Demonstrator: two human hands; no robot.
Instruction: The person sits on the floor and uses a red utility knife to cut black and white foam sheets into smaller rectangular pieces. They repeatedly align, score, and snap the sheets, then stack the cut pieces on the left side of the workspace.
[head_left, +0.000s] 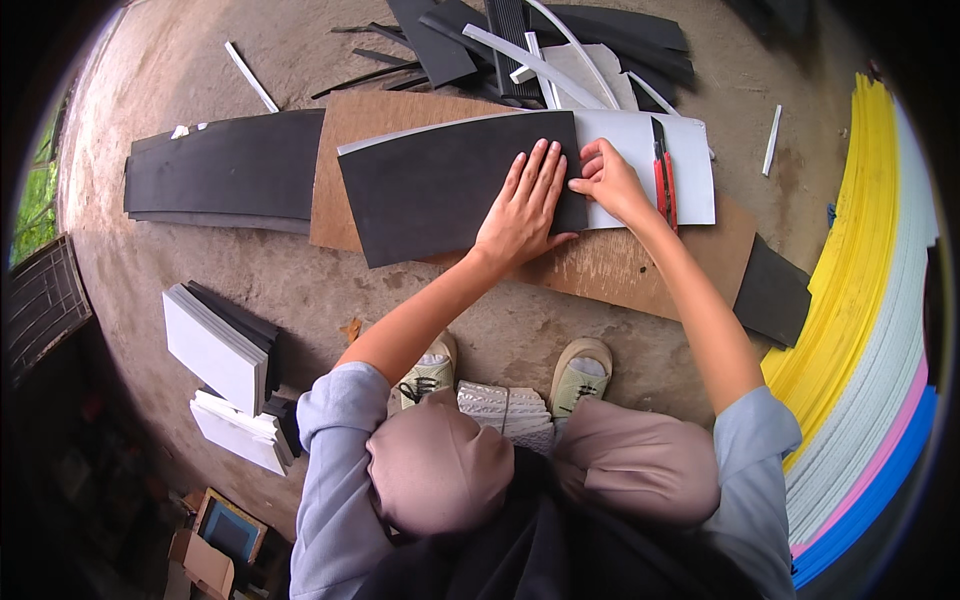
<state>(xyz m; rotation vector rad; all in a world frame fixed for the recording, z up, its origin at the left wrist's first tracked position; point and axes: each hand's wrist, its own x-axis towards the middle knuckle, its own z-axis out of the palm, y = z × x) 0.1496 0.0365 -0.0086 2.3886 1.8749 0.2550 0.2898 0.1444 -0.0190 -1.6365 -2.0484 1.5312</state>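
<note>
A black foam sheet [440,185] lies over a white foam sheet [645,130] on a brown wooden board [600,275] on the floor. My left hand [525,200] rests flat on the black sheet near its right end, fingers stretched out. At that sheet's right edge, the thumb and bent fingers of my right hand [608,182] close on the rim. Two red-handled cutter knives [665,180] lie side by side on the white sheet, just right of my right hand.
Dark sheets [225,165] extend from under the board's left side. Black and white offcuts [560,60] lie piled beyond it. Stacked white and black pieces [220,345] stand at lower left. Long yellow sheets [850,230] line the right. A bundle of white pieces [505,410] sits between my shoes.
</note>
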